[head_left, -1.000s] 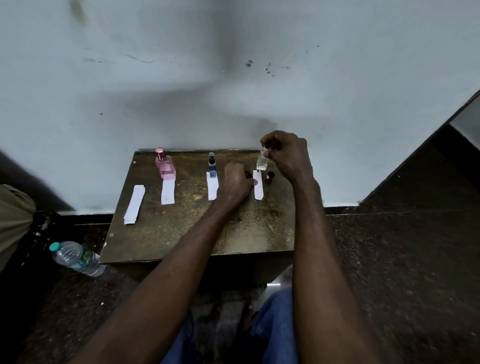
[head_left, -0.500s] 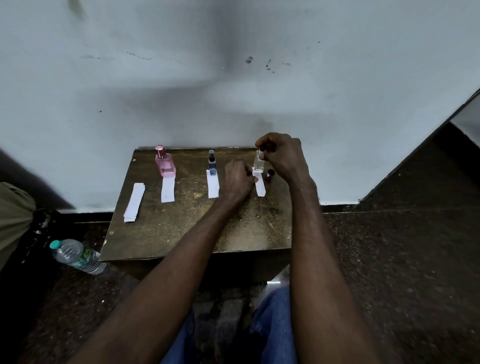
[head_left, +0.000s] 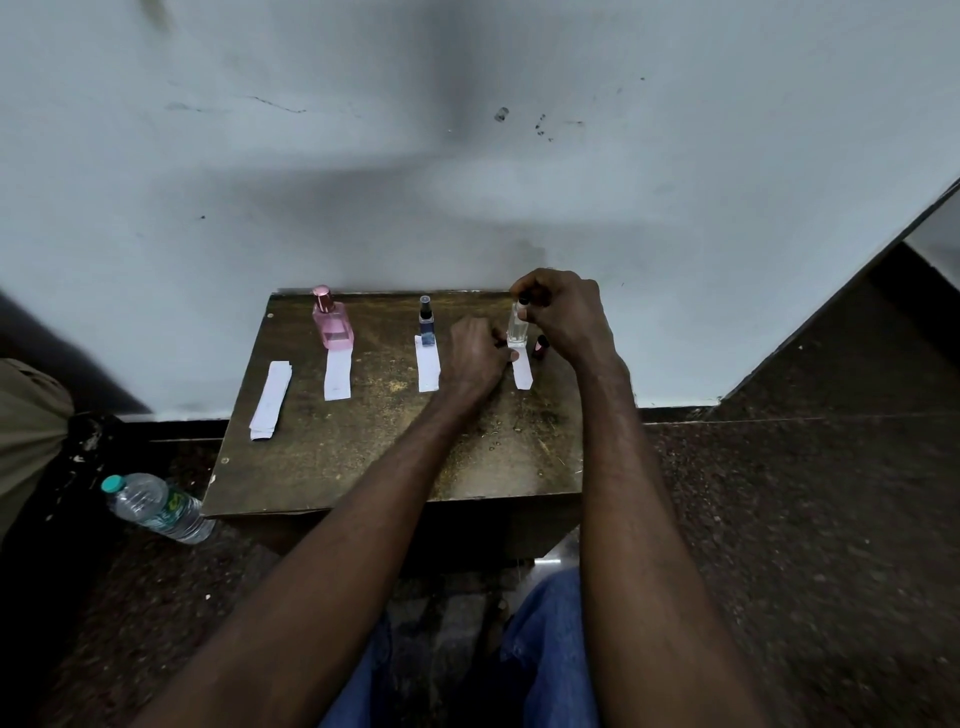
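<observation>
A small clear glass spray bottle (head_left: 517, 327) stands upright on the top end of a white paper strip (head_left: 523, 375) at the right of the wooden table (head_left: 332, 447). My right hand (head_left: 563, 314) grips the bottle's neck from above, fingers curled round its dark top. My left hand (head_left: 475, 356) lies curled beside the strip, its thumb pressing the paper's left edge. A small dark red cap (head_left: 540, 347) stands just right of the bottle.
A pink perfume bottle (head_left: 332, 322) and a dark blue spray bottle (head_left: 427, 325) each stand at the head of a white strip. A stack of spare strips (head_left: 270, 394) lies at the table's left. A plastic water bottle (head_left: 156, 506) lies on the floor.
My right hand has lowered the clear bottle from above the table onto the strip's top end. My left hand has stayed at the strip.
</observation>
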